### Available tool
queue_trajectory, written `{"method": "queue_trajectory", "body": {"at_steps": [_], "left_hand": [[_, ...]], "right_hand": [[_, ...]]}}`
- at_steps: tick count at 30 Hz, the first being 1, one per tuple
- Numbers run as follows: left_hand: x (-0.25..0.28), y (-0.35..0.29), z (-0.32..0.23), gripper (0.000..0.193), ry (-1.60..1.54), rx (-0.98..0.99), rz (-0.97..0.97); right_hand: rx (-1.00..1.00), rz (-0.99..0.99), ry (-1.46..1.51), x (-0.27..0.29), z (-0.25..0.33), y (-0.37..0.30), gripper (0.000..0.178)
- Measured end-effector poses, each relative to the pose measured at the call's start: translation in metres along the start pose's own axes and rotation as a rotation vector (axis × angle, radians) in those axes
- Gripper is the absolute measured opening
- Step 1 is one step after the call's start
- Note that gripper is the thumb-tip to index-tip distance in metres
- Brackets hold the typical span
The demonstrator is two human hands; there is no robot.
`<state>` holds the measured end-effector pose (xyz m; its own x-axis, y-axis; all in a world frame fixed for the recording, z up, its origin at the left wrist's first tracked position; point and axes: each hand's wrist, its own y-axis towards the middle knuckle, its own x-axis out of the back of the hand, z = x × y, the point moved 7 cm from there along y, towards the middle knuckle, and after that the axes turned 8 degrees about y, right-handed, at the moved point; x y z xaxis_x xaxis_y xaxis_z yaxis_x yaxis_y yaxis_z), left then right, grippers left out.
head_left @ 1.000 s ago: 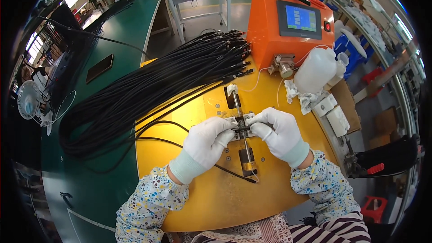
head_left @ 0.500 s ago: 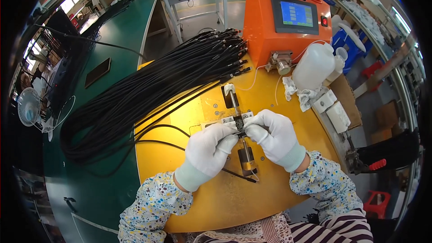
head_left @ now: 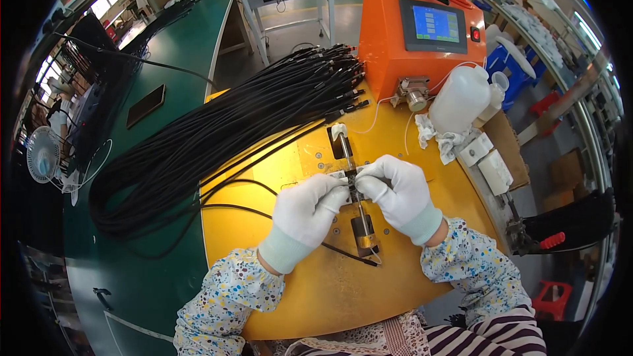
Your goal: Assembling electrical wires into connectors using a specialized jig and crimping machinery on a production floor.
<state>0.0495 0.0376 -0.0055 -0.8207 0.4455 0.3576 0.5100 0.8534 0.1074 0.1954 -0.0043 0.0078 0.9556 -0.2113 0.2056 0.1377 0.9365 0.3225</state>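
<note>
White-gloved left hand (head_left: 304,209) and right hand (head_left: 398,192), fingertips pinching what seems the hidden end of a black cable (head_left: 245,180), have edged forward since half a second ago, bringing the work back over the metal fixture (head_left: 347,155).

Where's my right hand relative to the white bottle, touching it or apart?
Apart: the head view shows yellow tabletop between your right hand and the white bottle.
</note>
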Motion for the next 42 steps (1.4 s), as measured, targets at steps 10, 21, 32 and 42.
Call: {"method": "queue_trajectory", "body": {"at_steps": [10, 21, 32, 42], "left_hand": [[-0.003, -0.002, -0.015, 0.039, 1.016, -0.569, -0.05], [-0.007, -0.004, -0.014, 0.04, 1.119, -0.624, 0.023], [-0.007, -0.006, -0.012, 0.04, 1.111, -0.612, 0.009], [0.006, 0.004, -0.011, 0.037, 1.06, -0.452, -0.052]], "right_hand": [[0.263, 0.18, -0.457, 0.003, -0.001, 0.019, 0.009], [0.373, 0.619, -1.129, -0.043, -0.034, 0.141, 0.013], [0.612, 0.298, -0.994, -0.017, 0.011, 0.129, 0.012], [0.58, 0.143, -0.755, 0.022, 0.061, 0.04, 0.013]]}}
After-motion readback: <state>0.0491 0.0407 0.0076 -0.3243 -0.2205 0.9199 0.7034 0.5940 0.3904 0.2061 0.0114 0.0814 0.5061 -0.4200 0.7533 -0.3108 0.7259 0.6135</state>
